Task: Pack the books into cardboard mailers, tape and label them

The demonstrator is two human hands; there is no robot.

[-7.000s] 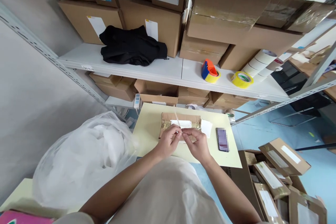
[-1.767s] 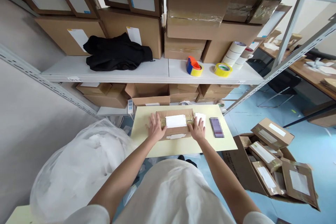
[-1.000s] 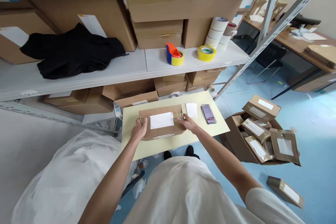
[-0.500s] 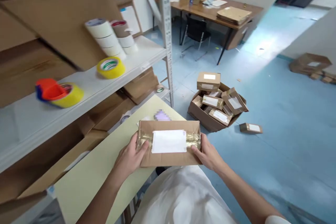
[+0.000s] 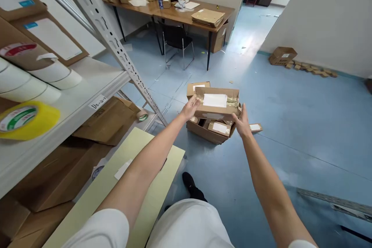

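Out in front of me, over the big open carton, a taped cardboard box with a blank-looking white label is held between my two hands. My left hand is closed round its left end. At the lower right corner, my right hand touches the box with its thumb at the front edge and the other fingers along the end. Smaller labelled boxes, such as the one at the front, fill the carton, which stands on the floor. The held box hides part of them.
At left, a metal shelf carries white tape rolls and a yellow tape roll. Beside me is a pale yellow tabletop. One small box lies on the floor right of the carton. A black chair and wooden desk stand behind.
The box has gone from close to my body, by the tabletop, out over the carton as both arms stretched forward. My view has turned to the right.
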